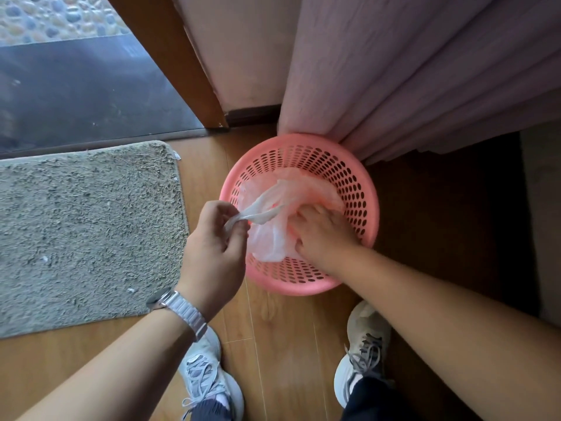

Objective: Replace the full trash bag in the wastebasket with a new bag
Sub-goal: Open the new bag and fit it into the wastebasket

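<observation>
The left hand (pixel 212 238) pinches a twisted handle of the thin translucent white plastic bag (pixel 268 249), which is bunched inside the pink perforated plastic wastebasket (pixel 349 177). The right hand (pixel 321 232) presses into it, fingertips buried, grip unclear. A hard tug could tear the film or tip the basket.

Left hand (pixel 212 238) pinches a twisted strand of the bag (pixel 267 241) at the pink wastebasket's (pixel 372 189) 9 o'clock rim, while right hand (pixel 321 235) rests on the bag inside, toward 4 o'clock.

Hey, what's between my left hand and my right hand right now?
In the head view, a twisted stretch of the plastic bag, pinched by the left hand, runs to the right hand inside the pink wastebasket.
</observation>
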Action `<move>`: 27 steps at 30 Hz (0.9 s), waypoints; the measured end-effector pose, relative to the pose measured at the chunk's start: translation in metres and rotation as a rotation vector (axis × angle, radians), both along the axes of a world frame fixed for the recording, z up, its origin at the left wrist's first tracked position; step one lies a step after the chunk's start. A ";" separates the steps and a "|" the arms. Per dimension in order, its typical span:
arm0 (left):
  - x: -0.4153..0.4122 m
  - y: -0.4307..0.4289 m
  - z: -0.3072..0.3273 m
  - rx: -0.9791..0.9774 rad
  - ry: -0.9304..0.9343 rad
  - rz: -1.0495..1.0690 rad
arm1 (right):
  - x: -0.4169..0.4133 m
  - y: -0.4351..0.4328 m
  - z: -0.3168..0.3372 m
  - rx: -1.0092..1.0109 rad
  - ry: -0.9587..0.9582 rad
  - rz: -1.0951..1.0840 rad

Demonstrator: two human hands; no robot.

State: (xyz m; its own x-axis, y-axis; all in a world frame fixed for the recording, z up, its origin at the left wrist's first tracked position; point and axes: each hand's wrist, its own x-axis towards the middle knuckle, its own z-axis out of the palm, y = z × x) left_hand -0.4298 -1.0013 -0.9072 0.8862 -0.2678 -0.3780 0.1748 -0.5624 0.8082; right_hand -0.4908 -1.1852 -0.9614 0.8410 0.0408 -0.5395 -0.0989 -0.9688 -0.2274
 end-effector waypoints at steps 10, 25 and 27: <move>-0.005 0.009 -0.014 -0.055 0.090 0.005 | 0.004 -0.003 -0.010 0.086 -0.094 -0.140; -0.011 0.000 0.019 -0.106 0.089 -0.028 | -0.034 0.000 0.060 0.510 -0.540 -0.318; -0.011 0.015 0.017 -0.019 0.048 -0.043 | -0.054 -0.012 0.064 0.551 -0.462 -0.297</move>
State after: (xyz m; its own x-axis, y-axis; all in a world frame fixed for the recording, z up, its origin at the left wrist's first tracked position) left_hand -0.4405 -0.9867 -0.8900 0.8548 -0.3130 -0.4139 0.1893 -0.5546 0.8103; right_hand -0.5447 -1.1972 -0.8977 0.9932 -0.0608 -0.0992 -0.1148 -0.6520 -0.7495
